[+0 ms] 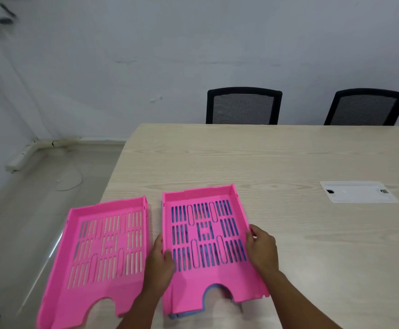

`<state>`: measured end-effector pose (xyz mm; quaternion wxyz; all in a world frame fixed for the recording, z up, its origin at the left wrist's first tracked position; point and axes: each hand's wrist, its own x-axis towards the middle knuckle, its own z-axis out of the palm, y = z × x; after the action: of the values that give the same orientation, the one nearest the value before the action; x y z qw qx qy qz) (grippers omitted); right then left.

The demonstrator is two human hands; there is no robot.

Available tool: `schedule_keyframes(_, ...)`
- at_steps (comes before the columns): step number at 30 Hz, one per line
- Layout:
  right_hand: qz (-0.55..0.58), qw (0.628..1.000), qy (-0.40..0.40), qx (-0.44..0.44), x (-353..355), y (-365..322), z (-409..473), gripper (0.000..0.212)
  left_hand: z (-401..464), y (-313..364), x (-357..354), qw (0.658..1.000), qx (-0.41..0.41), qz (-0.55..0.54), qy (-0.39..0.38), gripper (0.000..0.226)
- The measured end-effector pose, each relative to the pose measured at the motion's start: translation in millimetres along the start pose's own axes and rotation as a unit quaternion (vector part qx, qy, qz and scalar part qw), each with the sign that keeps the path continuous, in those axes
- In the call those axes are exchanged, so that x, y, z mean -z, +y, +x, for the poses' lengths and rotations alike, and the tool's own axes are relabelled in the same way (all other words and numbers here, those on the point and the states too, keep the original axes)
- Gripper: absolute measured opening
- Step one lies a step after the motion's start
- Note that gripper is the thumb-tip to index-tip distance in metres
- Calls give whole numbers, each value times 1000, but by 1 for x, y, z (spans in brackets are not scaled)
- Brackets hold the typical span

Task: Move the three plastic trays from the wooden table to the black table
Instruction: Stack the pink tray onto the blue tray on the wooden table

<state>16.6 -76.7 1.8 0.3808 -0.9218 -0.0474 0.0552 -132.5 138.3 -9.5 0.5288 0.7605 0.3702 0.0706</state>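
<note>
Pink tray (98,252) lies left of stack | stack: pink tray (208,236) nested on blue tray (213,288), on wooden table (288,157) | left hand (161,260) and right hand (262,248) clamp stack's sides | black table unseen; none moved, three left

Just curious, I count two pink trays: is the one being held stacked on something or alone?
Stacked. The right pink tray sits on a blue tray: blue shows through its slots and along its front edge.
</note>
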Motion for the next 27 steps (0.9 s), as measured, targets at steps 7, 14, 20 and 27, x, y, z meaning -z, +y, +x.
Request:
schedule_keyframes(7,-9,1000,-25,16,6,1,13,24,-10,-7,-13,999,-11,14,30,59)
schedule_keyframes(14,1,999,-25,41,4,1,17,22,-18,-1,-16,997,-24,0,69,59)
schedule_keyframes(20,-18,997,-55,51,2,2,30,23,-18,-16,-25,995,-16,37,93,61)
schedule_keyframes(27,-3,997,-55,45,2,0,38,25,-13,-17,-27,992,-6,76,101,61)
